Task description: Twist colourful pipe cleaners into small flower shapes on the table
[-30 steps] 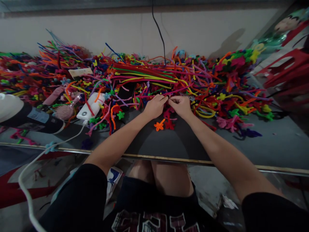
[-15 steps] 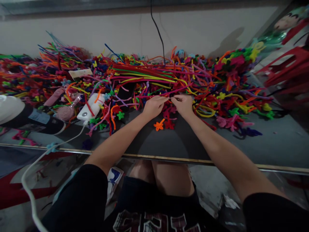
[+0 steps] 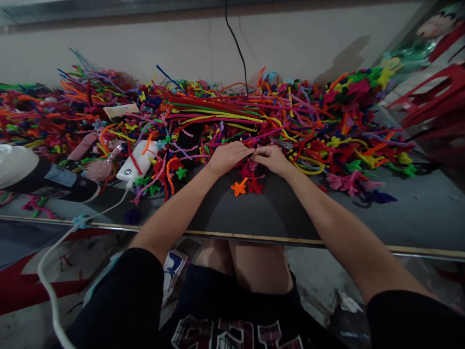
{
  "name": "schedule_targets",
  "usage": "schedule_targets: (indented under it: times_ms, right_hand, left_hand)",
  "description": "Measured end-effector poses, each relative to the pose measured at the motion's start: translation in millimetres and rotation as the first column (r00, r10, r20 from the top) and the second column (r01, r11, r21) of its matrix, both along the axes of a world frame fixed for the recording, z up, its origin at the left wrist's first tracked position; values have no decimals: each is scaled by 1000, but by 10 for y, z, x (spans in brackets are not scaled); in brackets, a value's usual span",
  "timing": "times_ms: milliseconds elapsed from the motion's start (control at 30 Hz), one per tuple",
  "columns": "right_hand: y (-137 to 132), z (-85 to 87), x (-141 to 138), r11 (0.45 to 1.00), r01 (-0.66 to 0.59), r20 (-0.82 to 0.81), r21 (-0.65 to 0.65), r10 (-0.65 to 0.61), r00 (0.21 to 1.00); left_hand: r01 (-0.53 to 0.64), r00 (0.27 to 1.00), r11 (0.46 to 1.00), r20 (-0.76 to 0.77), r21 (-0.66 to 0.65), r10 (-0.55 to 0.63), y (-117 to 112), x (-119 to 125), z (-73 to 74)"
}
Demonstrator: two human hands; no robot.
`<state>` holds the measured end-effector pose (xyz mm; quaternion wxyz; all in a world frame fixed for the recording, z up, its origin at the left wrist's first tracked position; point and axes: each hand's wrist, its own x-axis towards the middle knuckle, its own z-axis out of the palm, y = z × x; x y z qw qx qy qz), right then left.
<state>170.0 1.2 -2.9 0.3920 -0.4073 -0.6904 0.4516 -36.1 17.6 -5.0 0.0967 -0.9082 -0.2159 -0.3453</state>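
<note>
My left hand (image 3: 231, 157) and my right hand (image 3: 271, 158) meet fingertip to fingertip above the near side of the pile. Both are closed in a pinch on a pink pipe cleaner (image 3: 253, 165), mostly hidden by the fingers. Just below them on the tabletop lie an orange pipe-cleaner flower (image 3: 239, 188) and a dark red one (image 3: 255, 185). Behind the hands stretches a bundle of long straight pipe cleaners (image 3: 218, 112) in red, green, yellow and pink.
Heaps of coloured pipe cleaners (image 3: 47, 116) line the wall. To the left are a white power bank (image 3: 136, 162) with a cable, a pink hairbrush (image 3: 99, 169) and a dark bottle (image 3: 58, 179). A red chair (image 3: 432, 97) stands at right. The grey table (image 3: 250, 218) ends near my lap.
My right hand has shifted slightly left, and its fingers have turned toward the left fingertips. A dark metal tool shows behind the right hand now. The flowers have not moved.
</note>
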Motion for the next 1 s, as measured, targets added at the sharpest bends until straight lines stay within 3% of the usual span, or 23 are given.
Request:
schedule_targets:
  times_ms: [133, 333, 433, 533, 600, 700, 800, 867, 1000]
  right_hand:
    - [-40, 66, 19, 997, -55, 12, -45, 56, 998]
    - [-50, 47, 30, 995, -95, 58, -34, 97, 994]
    - [-53, 17, 31, 998, -30, 162, 60, 20, 987]
    - [-129, 45, -6, 973, 58, 304, 224, -127, 944]
    - [-212, 82, -52, 931, 78, 381, 357, -221, 898]
    - [-317, 112, -124, 859, 89, 526, 505, -388, 757]
    - [-331, 86, -150, 823, 80, 587, 563, -466, 662]
    - [-294, 53, -127, 821, 108, 561, 561, -472, 679]
    - [-187, 12, -30, 900, 122, 404, 417, -305, 862]
  left_hand:
    - [6, 996, 996, -92, 87, 2, -1, -51, 68]
    - [1, 976, 996, -219, 91, 19, -6, -50, 127]
    - [-33, 977, 999, -210, 16, 36, -55, 1, 123]
    - [-97, 991, 983, -105, -157, 81, -121, 71, 91]
    - [-129, 990, 928, 8, -350, 141, -154, 119, 68]
    - [-120, 969, 777, 98, -618, 228, -173, 186, 55]
    - [-120, 947, 694, 127, -710, 294, -166, 230, 61]
    - [-144, 942, 708, 124, -691, 313, -158, 238, 58]
    - [-177, 942, 793, 133, -583, 308, -126, 198, 25]
